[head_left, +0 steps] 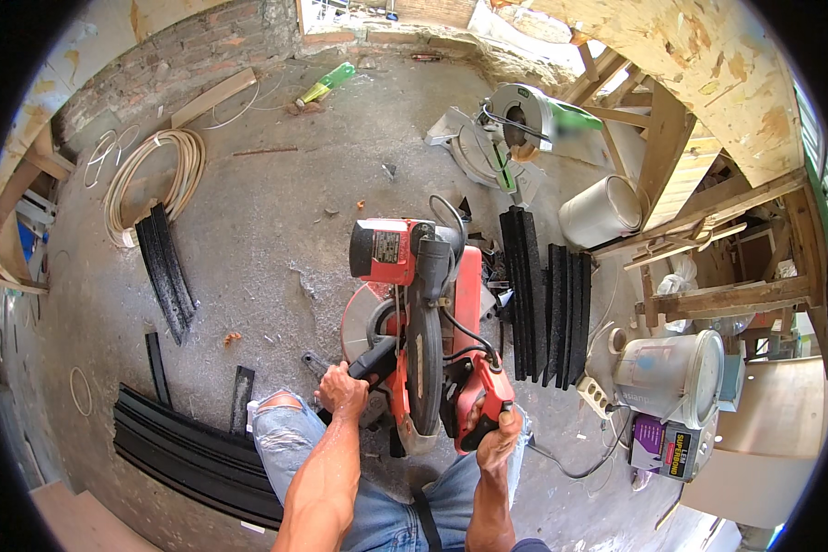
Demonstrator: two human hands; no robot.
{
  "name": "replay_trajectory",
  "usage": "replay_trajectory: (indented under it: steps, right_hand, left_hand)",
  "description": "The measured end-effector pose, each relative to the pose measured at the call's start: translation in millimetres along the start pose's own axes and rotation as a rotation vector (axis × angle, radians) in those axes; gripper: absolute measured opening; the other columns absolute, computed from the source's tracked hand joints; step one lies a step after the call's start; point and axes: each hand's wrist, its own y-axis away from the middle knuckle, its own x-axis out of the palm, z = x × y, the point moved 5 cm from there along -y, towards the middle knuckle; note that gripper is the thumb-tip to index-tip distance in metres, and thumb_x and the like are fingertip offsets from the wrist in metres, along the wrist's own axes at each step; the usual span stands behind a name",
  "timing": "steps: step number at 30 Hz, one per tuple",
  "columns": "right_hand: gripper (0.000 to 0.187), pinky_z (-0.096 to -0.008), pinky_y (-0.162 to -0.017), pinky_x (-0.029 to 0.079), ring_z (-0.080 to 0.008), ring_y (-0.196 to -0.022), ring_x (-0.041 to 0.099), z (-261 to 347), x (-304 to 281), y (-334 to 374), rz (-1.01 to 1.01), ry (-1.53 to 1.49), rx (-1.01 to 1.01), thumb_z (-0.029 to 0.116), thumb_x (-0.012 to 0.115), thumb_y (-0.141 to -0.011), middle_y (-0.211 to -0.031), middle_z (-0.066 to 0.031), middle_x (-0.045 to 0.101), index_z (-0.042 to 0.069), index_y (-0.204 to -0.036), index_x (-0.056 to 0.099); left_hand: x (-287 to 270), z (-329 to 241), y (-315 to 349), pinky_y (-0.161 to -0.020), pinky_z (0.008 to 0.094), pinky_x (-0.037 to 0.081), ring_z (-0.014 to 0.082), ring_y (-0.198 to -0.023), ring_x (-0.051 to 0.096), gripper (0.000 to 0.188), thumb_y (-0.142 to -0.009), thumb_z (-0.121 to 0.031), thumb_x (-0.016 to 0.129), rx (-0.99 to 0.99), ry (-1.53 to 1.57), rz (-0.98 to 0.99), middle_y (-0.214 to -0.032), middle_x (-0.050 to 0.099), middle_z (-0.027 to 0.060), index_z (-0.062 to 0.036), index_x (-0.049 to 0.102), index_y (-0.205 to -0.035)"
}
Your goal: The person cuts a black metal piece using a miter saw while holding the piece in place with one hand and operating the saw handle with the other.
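- The left hand [342,391] is closed around a black handle [375,362] on the left side of a red and black saw [423,336].
- The right hand [497,440] is wrapped around the saw's red and black grip [488,400], on the right side of the machine.
- The saw stands on the concrete floor [276,221] directly in front of the person, between and just beyond the knees; its round blade [359,317] shows partly at the left, above the left hand.
- Just right of the saw, long black grooved strips [524,294] lie side by side, pointing away from the person.
- More black lengths [193,451] lie at the lower left, beside the person's left leg, partly hidden by it.
- Farther left, another black piece [164,274] lies with its far end touching or overlapping a coil of pale hose [156,175]; which one, the view does not make clear.
- Beyond the saw stands a second saw with green parts [520,129].
- On the right are two pale buckets [667,377], a power strip [594,394], a purple and black box [662,446] and wooden framing [736,296].
- A green bottle [327,85] lies near the brick wall [221,51].
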Motion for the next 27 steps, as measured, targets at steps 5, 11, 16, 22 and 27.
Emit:
replay_trajectory:
  steps: [5, 11, 16, 22, 27]
  right_hand:
    - [0.083, -0.0258, -0.048, 0.04, -0.0116, -0.053, 0.053, -1.2, -0.9, 2.2, -0.028, 0.006, 0.031, 0.081, 0.045, -0.08, -0.064, -0.0038, 0.056, -0.001, -0.089, 0.058]
    - [0.076, -0.0272, -0.05, 0.043, -0.0141, -0.054, 0.053, -2.9, -2.4, 3.2, 0.006, -0.01, 0.0, 0.075, 0.047, -0.084, -0.067, -0.0059, 0.056, 0.0, -0.092, 0.058]
    - [0.082, -0.0255, -0.047, 0.041, -0.0113, -0.053, 0.052, -3.0, 2.5, 2.1, -0.007, -0.013, 0.041, 0.081, 0.046, -0.08, -0.065, -0.0035, 0.056, 0.0, -0.088, 0.058]
    - [0.084, -0.0254, -0.046, 0.041, -0.0113, -0.052, 0.052, 0.0, 0.5, 1.7, -0.002, 0.0, 0.043, 0.082, 0.045, -0.079, -0.065, -0.0036, 0.056, 0.0, -0.09, 0.057]
    - [0.086, -0.0251, -0.047, 0.042, -0.0114, -0.052, 0.053, 0.6, 1.0, 2.0, -0.007, 0.006, 0.054, 0.083, 0.046, -0.077, -0.066, -0.0038, 0.056, 0.0, -0.091, 0.057]
  left_hand:
    - [-4.5, -3.7, 1.8, -0.091, 0.0596, 0.046, 0.0343, -0.106, 0.063, 0.032, -0.071, -0.021, 0.067, -0.006, -0.014, 0.0, -0.105, 0.064, 0.0104, -0.012, 0.068, -0.102]
    - [3.0, -0.9, -1.5, -0.09, 0.0555, 0.049, 0.0356, -0.102, 0.064, 0.033, -0.069, -0.021, 0.069, 0.036, -0.023, -0.033, -0.104, 0.064, 0.0127, -0.0097, 0.068, -0.1]
    - [-2.2, 2.8, -0.8, -0.091, 0.054, 0.049, 0.0356, -0.102, 0.064, 0.034, -0.068, -0.02, 0.069, 0.021, -0.032, -0.04, -0.103, 0.064, 0.0137, -0.0084, 0.068, -0.1]
    - [-2.1, -0.9, -0.2, -0.092, 0.0567, 0.048, 0.0349, -0.104, 0.063, 0.032, -0.069, -0.02, 0.069, 0.011, -0.025, -0.025, -0.103, 0.064, 0.0127, -0.0095, 0.068, -0.1]
    - [1.2, 1.4, -1.5, -0.092, 0.0606, 0.047, 0.0345, -0.105, 0.063, 0.033, -0.07, -0.021, 0.069, -0.001, -0.04, -0.012, -0.105, 0.064, 0.0114, -0.012, 0.068, -0.102]
